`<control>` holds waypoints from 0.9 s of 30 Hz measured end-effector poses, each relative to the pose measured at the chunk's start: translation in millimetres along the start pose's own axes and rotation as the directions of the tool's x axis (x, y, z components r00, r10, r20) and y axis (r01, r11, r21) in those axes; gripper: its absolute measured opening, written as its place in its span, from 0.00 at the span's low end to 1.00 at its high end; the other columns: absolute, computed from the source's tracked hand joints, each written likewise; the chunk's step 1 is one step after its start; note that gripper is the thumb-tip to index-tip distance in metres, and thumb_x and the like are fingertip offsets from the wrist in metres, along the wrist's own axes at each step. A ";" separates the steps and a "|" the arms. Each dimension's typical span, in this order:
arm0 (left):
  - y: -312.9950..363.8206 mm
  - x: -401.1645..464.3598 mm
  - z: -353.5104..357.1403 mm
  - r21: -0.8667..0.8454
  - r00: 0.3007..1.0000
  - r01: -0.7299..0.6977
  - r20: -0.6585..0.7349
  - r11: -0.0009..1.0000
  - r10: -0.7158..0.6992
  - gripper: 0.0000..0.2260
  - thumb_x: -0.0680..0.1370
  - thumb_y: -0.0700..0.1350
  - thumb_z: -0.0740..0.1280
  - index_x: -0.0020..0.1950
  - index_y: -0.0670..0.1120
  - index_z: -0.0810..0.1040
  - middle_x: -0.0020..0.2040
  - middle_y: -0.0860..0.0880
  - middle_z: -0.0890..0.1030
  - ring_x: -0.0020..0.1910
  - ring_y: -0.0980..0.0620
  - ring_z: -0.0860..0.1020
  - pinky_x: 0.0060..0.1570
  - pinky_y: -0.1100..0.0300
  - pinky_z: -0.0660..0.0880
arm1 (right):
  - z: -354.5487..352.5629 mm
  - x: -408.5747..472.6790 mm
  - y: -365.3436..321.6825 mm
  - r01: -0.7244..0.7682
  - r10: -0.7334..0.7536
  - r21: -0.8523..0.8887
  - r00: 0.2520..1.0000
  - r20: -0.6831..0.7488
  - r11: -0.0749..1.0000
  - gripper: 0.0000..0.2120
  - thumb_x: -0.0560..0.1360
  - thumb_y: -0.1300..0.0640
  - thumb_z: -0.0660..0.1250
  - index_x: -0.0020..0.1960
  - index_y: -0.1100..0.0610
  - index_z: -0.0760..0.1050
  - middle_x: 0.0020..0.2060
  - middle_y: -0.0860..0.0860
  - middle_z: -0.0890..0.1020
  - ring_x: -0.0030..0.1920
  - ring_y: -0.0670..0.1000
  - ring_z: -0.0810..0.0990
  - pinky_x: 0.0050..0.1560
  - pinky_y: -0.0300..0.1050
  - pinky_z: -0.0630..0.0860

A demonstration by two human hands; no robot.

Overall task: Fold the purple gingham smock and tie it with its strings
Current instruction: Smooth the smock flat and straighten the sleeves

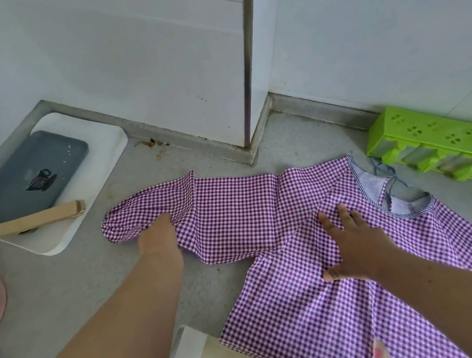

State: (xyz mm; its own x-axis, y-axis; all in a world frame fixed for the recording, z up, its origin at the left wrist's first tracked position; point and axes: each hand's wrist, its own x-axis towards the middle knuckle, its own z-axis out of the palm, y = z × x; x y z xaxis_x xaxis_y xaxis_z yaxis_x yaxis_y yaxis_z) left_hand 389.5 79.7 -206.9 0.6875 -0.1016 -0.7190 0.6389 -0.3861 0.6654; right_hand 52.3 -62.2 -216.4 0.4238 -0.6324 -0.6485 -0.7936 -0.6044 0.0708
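Where hands [353, 245] press, crumpled gingham smock [264, 205]

White tray [98, 183] — grey tray [31, 178], wooden peg [43, 218] — green rack [447, 143].

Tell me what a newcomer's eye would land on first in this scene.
The purple gingham smock spread across the grey floor grabs attention first, with the left hand gripping its sleeve and the right hand pressed flat on its body. Next is the bright green plastic rack against the wall at right, then the white tray at left carrying a dark grey tray and a wooden clothespin.
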 end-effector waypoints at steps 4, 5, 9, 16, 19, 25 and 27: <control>33.2 -46.5 29.3 0.099 0.968 -0.247 0.066 0.964 0.241 0.23 0.83 0.52 0.64 0.73 0.40 0.74 0.68 0.39 0.79 0.64 0.36 0.79 0.61 0.42 0.79 | -2.1 3.0 13.5 0.056 -0.054 0.035 0.997 -0.050 0.998 0.62 0.68 0.23 0.67 0.81 0.44 0.28 0.81 0.53 0.32 0.83 0.59 0.41 0.77 0.65 0.59; 41.2 -60.5 40.8 0.078 0.943 -0.322 0.114 0.944 0.312 0.24 0.83 0.55 0.63 0.74 0.43 0.71 0.68 0.42 0.79 0.63 0.38 0.80 0.60 0.43 0.80 | -1.7 2.5 21.0 0.062 -0.057 0.071 0.996 -0.072 0.996 0.59 0.71 0.26 0.67 0.82 0.45 0.30 0.81 0.50 0.33 0.84 0.56 0.43 0.78 0.63 0.60; 55.0 -105.9 77.6 0.070 0.741 -0.650 0.279 0.756 0.611 0.12 0.85 0.55 0.61 0.62 0.50 0.76 0.55 0.57 0.79 0.58 0.50 0.79 0.59 0.55 0.78 | -1.9 -10.0 48.1 -0.141 0.167 0.137 0.966 -0.199 0.980 0.50 0.73 0.30 0.68 0.84 0.47 0.47 0.83 0.51 0.52 0.81 0.57 0.59 0.74 0.60 0.67; 26.4 -149.4 120.5 0.067 0.151 -0.988 0.499 0.136 0.854 0.18 0.84 0.53 0.62 0.49 0.39 0.81 0.45 0.43 0.83 0.39 0.58 0.78 0.44 0.61 0.80 | 1.8 -18.1 73.6 -0.312 0.356 0.319 0.930 -0.089 0.895 0.43 0.71 0.32 0.72 0.79 0.48 0.62 0.72 0.53 0.69 0.72 0.61 0.71 0.64 0.62 0.76; 0.0 -164.3 136.0 -0.092 -0.205 -0.976 0.705 -0.199 0.679 0.20 0.82 0.55 0.61 0.40 0.42 0.78 0.35 0.46 0.78 0.33 0.48 0.77 0.35 0.49 0.78 | -1.9 -17.8 92.5 -0.237 0.311 0.440 0.945 -0.104 0.866 0.31 0.78 0.41 0.69 0.78 0.44 0.66 0.73 0.51 0.73 0.70 0.57 0.74 0.68 0.56 0.73; -61.3 -159.9 155.5 -0.322 -0.184 -0.802 0.934 -0.503 -0.305 0.35 0.78 0.72 0.60 0.79 0.54 0.67 0.81 0.51 0.67 0.79 0.48 0.64 0.80 0.47 0.58 | -11.5 -20.2 131.4 -0.360 0.399 0.746 0.906 0.138 0.559 0.14 0.84 0.64 0.59 0.67 0.67 0.75 0.62 0.62 0.80 0.63 0.62 0.79 0.58 0.48 0.73; -69.4 -141.4 151.7 -0.210 -0.090 -0.857 0.960 -0.470 -0.265 0.32 0.79 0.71 0.60 0.80 0.59 0.66 0.85 0.54 0.56 0.83 0.50 0.54 0.82 0.45 0.49 | -16.4 -29.0 131.9 -0.265 0.408 0.941 0.899 0.162 0.209 0.14 0.85 0.67 0.58 0.66 0.71 0.75 0.59 0.64 0.81 0.61 0.62 0.78 0.56 0.48 0.75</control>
State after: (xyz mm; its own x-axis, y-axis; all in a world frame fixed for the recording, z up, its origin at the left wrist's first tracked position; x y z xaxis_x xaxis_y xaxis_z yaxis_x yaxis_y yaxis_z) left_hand 195.6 -18.2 -181.8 -0.5622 -0.7690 -0.3043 -0.8174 0.4608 0.3458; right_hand -57.4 -131.5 -175.9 -0.0133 -0.7361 -0.6768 -0.6892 0.4972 -0.5271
